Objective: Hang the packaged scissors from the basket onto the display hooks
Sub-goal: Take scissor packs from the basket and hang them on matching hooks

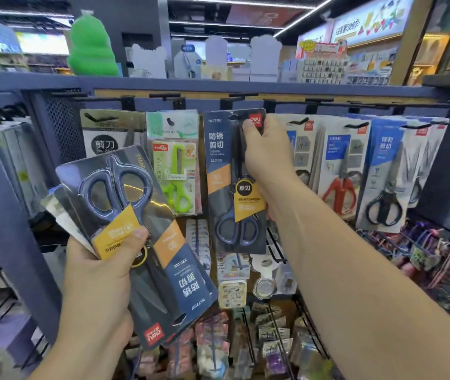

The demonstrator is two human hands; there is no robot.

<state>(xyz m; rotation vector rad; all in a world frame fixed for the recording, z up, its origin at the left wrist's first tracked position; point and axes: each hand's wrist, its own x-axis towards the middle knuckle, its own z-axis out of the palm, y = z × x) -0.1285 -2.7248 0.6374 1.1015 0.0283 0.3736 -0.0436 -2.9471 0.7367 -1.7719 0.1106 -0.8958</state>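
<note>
**Sliding one scissors pack onto its hook**

The dark blue scissors pack [235,182] is hanging upright in front of the display, with its hang hole right at the black hook [235,116]. Whether the hook is already passing fully through the hole, I cannot tell. The right hand [265,149] is holding this pack at its upper right edge, the thumb pressing on the front near the red logo and the other fingers curling behind the card. The left hand [100,272] is gripping a fanned stack of further packs [147,242]. The top one is lying upside down, the thumb is pressing across its yellow label and the fingers are closing underneath. The basket is not showing in this view.

To do this step well, the right hand should, in my judgement, be pushing the card straight back along the hook with the hole kept level. It should let go only when the hook is carrying the weight. The green scissors pack [176,171] is hanging just beside on the left and the red-handled scissors pack [340,171] is near on the right. So the card should be going in without catching their edges. The left hand's stack is spreading like a fan and could be slipping, so a firm grip is needed. The next pack will probably need turning upright before it is going to a hook
</note>
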